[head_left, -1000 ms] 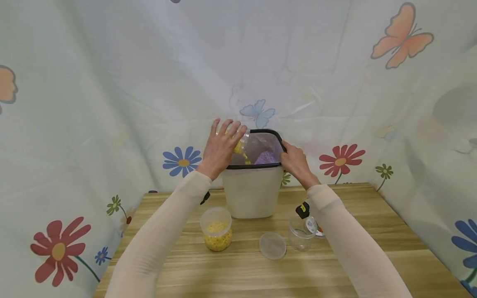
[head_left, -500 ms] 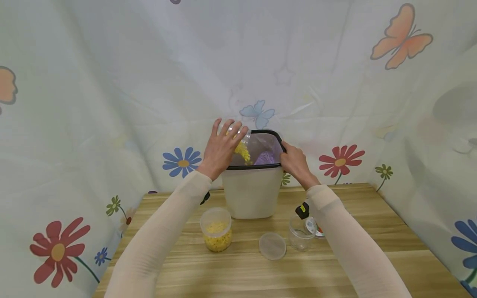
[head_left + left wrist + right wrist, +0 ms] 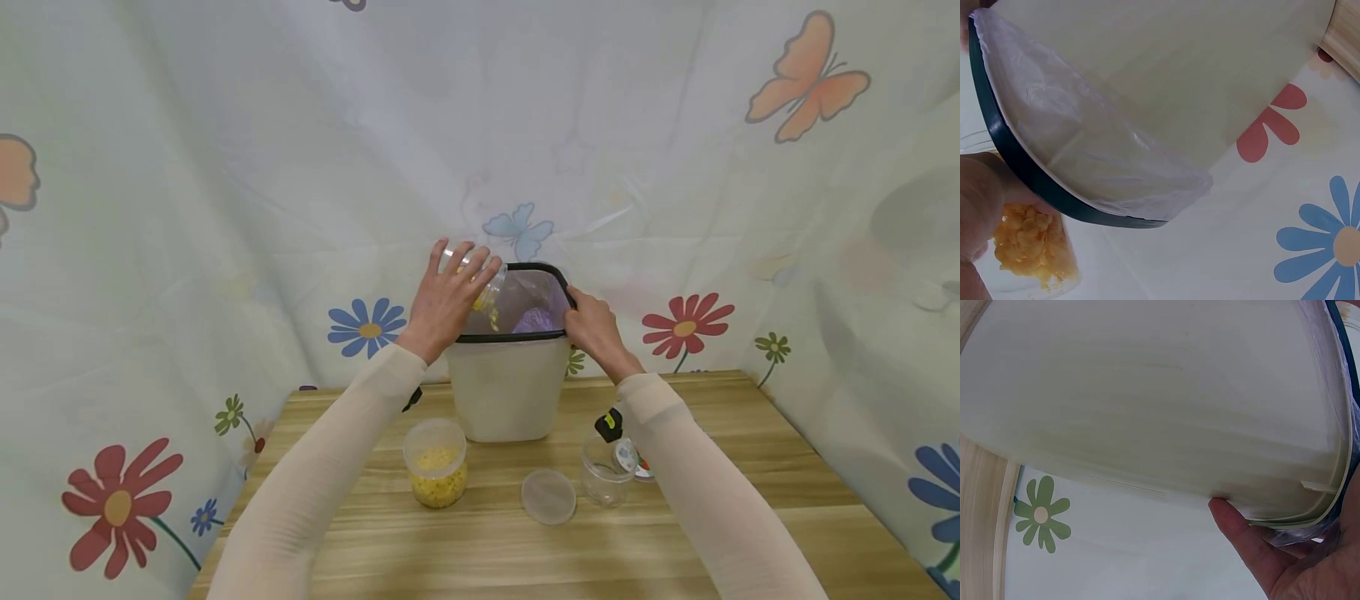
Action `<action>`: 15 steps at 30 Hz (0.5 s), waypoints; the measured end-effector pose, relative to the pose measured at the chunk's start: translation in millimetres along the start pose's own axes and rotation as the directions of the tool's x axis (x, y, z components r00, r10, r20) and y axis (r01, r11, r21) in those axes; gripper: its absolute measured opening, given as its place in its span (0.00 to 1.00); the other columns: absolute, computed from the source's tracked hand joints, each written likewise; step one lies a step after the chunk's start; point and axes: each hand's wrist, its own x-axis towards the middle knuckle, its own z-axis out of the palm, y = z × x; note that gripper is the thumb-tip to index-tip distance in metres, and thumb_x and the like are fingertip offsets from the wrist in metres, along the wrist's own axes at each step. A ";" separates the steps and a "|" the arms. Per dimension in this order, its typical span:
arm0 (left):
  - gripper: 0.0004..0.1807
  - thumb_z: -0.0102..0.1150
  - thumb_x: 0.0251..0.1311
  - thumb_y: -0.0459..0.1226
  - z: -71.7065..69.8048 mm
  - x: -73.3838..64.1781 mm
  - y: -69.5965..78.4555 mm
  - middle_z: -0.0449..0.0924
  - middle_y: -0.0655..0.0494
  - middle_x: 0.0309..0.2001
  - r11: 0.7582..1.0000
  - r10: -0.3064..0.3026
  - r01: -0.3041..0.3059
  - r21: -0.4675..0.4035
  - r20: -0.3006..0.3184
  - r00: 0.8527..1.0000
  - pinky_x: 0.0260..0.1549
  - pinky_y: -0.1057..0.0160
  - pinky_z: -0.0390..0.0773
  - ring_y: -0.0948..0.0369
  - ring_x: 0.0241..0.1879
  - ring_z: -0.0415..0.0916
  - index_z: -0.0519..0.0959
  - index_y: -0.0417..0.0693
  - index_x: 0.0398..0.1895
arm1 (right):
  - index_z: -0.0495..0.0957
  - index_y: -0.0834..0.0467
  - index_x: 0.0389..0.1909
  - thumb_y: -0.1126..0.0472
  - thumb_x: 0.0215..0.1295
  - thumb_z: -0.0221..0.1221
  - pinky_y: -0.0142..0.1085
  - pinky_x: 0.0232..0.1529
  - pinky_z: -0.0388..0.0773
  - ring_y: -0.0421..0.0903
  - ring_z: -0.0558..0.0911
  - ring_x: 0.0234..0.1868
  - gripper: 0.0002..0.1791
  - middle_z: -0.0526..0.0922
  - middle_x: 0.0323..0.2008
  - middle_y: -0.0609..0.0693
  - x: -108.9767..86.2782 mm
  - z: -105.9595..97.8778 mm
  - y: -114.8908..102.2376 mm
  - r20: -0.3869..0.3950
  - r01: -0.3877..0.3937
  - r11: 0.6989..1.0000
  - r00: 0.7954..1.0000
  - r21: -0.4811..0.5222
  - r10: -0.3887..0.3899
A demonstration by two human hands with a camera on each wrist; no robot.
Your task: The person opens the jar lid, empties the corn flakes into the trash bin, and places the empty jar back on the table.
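My left hand [image 3: 442,304] holds a clear plastic jar [image 3: 491,287] tipped on its side, its mouth over the left part of a cream trash bin [image 3: 508,392]. Small yellow pieces [image 3: 494,318] drop from the mouth into the bin. In the left wrist view, more yellow pieces [image 3: 1029,240] show through the jar wall beside the bin's dark rim [image 3: 1007,140]. My right hand [image 3: 594,329] grips the bin's right rim, thumb [image 3: 1235,528] against the outer wall. A thin plastic liner [image 3: 1085,134] is folded over the rim, and a crumpled purple bag [image 3: 534,320] shows inside.
On the wooden table [image 3: 480,550], a tub [image 3: 438,487] partly filled with yellow pieces stands in front of the bin at left. A round translucent lid [image 3: 549,497] lies to its right, beside an empty clear jar [image 3: 607,483]. A printed curtain [image 3: 637,208] hangs close behind.
The yellow pieces first poured out in a thicker stream and now fall in a thin trickle. The jar shows less yellow inside. Both hands stay almost in place.
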 end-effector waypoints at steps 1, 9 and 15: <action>0.44 0.67 0.53 0.34 -0.1 -0.1 0.0 0.60 0.56 0.71 1.000 0.001 -0.001 0.005 0.001 1.000 0.74 0.43 0.47 0.52 0.72 0.54 0.57 0.62 0.73 | 0.57 0.57 0.75 0.61 0.66 0.38 0.40 0.29 0.81 0.62 0.83 0.41 0.34 0.69 0.68 0.66 0.1 0.2 -0.1 0.002 0.000 1.000 1.000 0.000 0.000; 0.45 0.66 0.53 0.32 -1.5 -0.2 -0.3 0.60 0.56 0.72 1.000 0.018 -0.017 0.024 -0.005 1.000 0.74 0.43 0.47 0.52 0.72 0.54 0.56 0.62 0.73 | 0.56 0.57 0.75 0.61 0.65 0.38 0.37 0.25 0.79 0.53 0.83 0.26 0.34 0.70 0.67 0.66 -0.2 -0.4 -0.7 0.002 0.005 1.000 1.000 0.002 -0.005; 0.45 0.66 0.53 0.33 -0.7 0.3 -0.5 0.60 0.56 0.71 0.999 0.027 -0.027 0.029 -0.006 1.000 0.74 0.43 0.47 0.52 0.72 0.54 0.56 0.62 0.73 | 0.55 0.57 0.76 0.62 0.67 0.38 0.36 0.23 0.78 0.46 0.79 0.18 0.34 0.69 0.67 0.66 0.0 -0.3 -0.4 0.013 0.003 1.000 1.000 0.012 -0.003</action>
